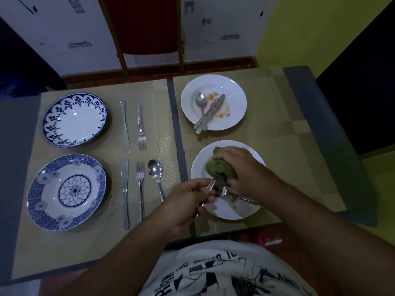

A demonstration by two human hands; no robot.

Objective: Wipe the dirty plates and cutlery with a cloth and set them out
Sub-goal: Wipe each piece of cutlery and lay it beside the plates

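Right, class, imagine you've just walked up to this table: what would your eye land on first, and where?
First the bright green cloth, bunched in the right hand over the near white plate, wrapped round a piece of cutlery that the left hand holds by its handle. Beyond it the far white plate is smeared orange with crossed cutlery lying on it, while blue-patterned plates sit on the left mat.
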